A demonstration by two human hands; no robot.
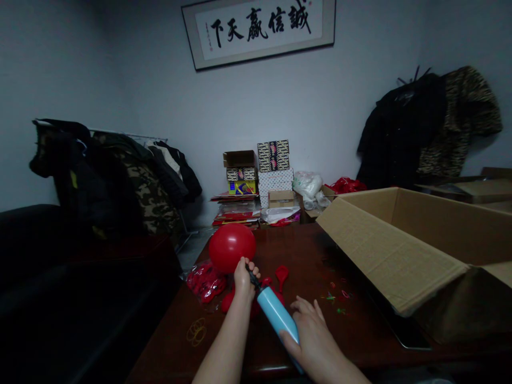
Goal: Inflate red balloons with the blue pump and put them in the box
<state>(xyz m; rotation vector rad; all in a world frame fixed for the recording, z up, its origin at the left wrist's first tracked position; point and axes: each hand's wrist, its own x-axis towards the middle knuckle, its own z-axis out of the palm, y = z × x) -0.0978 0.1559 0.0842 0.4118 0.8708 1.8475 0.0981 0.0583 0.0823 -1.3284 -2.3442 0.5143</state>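
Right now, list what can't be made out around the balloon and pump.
From the head view:
- Where the red balloon joins the blue hand pump: hidden by the left hand.
- Part of the pump's lower barrel: covered by the right hand.
- Bottom of the cardboard box: hidden by its near wall.
- Small coloured bits beside the box: too small and dim to identify.

Dim grey walls (96,80), a framed calligraphy scroll (258,32) high overhead, dark coats (136,181) on a clothes rack (128,134) in the left corner.

Carton (436,224) on desk (168,352), right; clothes rack (128,134) left; boxes (274,173) behind, seemingly by wall (192,133)
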